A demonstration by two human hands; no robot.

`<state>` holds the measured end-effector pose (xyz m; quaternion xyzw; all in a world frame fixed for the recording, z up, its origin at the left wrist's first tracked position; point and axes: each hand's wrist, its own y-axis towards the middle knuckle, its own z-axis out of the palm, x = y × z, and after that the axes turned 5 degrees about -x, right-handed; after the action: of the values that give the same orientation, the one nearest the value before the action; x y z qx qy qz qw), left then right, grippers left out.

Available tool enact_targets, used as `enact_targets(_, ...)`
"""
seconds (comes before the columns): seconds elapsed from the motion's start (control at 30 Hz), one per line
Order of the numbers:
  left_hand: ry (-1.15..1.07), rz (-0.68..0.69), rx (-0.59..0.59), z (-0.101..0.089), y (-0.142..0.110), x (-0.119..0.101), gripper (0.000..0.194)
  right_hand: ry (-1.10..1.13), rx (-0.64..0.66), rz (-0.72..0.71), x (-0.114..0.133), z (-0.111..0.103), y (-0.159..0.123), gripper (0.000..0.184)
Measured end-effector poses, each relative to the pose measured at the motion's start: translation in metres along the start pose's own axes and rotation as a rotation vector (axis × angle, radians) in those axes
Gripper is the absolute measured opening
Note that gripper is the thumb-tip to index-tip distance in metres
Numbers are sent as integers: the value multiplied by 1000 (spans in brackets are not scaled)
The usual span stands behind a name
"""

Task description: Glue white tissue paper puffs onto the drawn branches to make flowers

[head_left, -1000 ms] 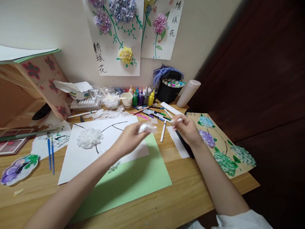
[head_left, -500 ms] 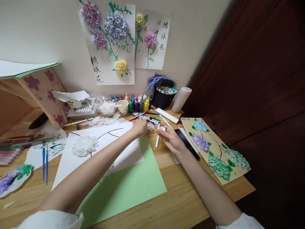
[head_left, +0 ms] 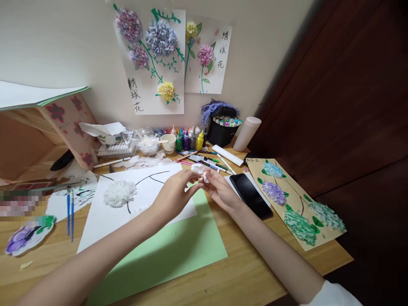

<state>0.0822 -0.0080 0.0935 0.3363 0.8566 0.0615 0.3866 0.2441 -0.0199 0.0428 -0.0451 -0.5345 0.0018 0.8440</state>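
My left hand (head_left: 174, 193) and my right hand (head_left: 219, 191) meet above the desk, and both pinch a small crumpled piece of white tissue paper (head_left: 199, 169) between their fingertips. Below them lies a white sheet (head_left: 105, 212) with black drawn stems and a white tissue flower (head_left: 119, 193) stuck on it. That sheet rests partly on a light green sheet (head_left: 178, 250). A black phone (head_left: 250, 195) lies just right of my right hand.
Marker pens (head_left: 207, 163), small paint bottles (head_left: 188, 139), a paper cup (head_left: 168, 143), a black marker case (head_left: 223, 123) and a pale cylinder (head_left: 248, 134) stand behind. A tan sheet with tissue flowers (head_left: 293, 199) lies at right; brushes (head_left: 69, 208) at left.
My right hand held a white marker a second ago and has let it go. Both hands came together on the tissue piece. The phone is now uncovered.
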Motion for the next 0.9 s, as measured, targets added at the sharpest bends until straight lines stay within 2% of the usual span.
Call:
enact_targets(0.17,-85,-41,-283,-27,-7,8,14,-126,143,-155,16,36,6,27)
enact_targets(0.3,-172,-112,-388,-63,-8,11,16,-277,173,-307,35,65,17,25)
enact_targets(0.37,-194,-137,-459,-78,-8,14,19,-280,174,-319,38,81,24,26)
enact_targets(0.43,-163,-92,-530,-86,-9,20,18,-221,195,-251,35,97,31,25)
enact_targets(0.53,-3,35,-593,-86,-11,32,19,-78,263,-102,26,117,38,21)
enact_targets(0.63,243,82,-648,-80,-11,41,23,2,338,-37,23,127,41,20)
enact_targets(0.77,438,168,-605,-77,-8,42,28,-40,323,-58,27,126,41,27)
enact_targets(0.9,474,247,-566,-78,-7,39,28,-142,238,-112,27,120,45,23)
